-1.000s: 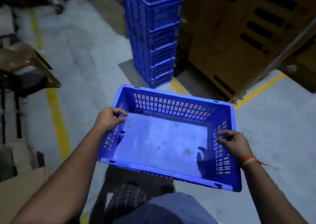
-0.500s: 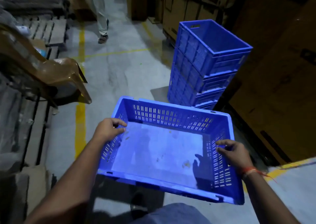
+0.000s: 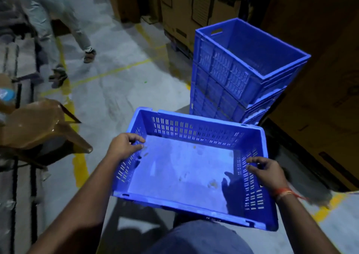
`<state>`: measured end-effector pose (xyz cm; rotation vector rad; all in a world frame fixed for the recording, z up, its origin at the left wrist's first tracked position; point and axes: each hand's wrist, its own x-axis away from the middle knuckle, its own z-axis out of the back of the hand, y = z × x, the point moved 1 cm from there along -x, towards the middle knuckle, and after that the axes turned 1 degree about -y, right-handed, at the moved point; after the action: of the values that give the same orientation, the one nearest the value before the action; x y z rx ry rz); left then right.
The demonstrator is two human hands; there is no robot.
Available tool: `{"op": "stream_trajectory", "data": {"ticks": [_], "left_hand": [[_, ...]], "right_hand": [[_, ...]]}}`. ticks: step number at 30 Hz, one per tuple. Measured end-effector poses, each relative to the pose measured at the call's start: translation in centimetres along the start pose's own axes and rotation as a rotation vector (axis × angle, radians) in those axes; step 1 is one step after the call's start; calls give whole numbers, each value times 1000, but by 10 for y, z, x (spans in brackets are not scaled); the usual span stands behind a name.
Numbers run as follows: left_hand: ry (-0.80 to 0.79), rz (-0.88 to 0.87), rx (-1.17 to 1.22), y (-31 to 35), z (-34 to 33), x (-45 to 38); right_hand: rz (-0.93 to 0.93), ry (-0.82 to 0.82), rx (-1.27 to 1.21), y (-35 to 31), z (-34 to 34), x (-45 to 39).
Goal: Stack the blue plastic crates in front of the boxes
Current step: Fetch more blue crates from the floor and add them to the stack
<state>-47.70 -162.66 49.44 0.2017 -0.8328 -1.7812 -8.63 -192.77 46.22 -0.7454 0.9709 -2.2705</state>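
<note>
I carry an empty blue plastic crate [image 3: 186, 168] level in front of my waist. My left hand [image 3: 124, 147] grips its left rim, fingers curled over the slotted wall. My right hand [image 3: 267, 173] grips the right rim the same way. Just beyond the carried crate, to the right, a stack of blue crates [image 3: 240, 75] stands on the floor, its top crate open and empty. Tall brown cardboard boxes [image 3: 318, 79] rise right behind and beside the stack.
A person's legs [image 3: 62, 32] walk at the upper left. A brown plastic chair [image 3: 38, 129] lies tipped at the left beside dark pallets. Yellow lines [image 3: 79, 164] mark the grey concrete floor. More cardboard boxes [image 3: 190, 7] line the far wall.
I have come closer to the stack; it now looms larger and nearer to the carried crate. Both hands keep the same grip. The walking person has come further into view.
</note>
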Motion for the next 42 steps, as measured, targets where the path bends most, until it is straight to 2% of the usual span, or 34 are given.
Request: {"op": "stream_trajectory", "data": {"ticks": [10,19,29,34,39,42], "left_hand": [[-155,-121,-52,30,61,-205],[-338,-386,-143,59,101,-367],[-447,-544,-253,107,155,-450],[-515,-591,-310,160,182,-461],[-618,-648,-275,243,232,-464],[-655,-707,-313,290,261,-459]], "right_hand": [[-132,152,-17,-88,-56,-79],[-337,424,39,-172,-130,-86],[-540,588,-13,-262,-189,-54],[-567,582,32,-300,-162,-53],[-529,528,123,-367,-93,-57],[-471,556,172,-407,-46,-62]]}}
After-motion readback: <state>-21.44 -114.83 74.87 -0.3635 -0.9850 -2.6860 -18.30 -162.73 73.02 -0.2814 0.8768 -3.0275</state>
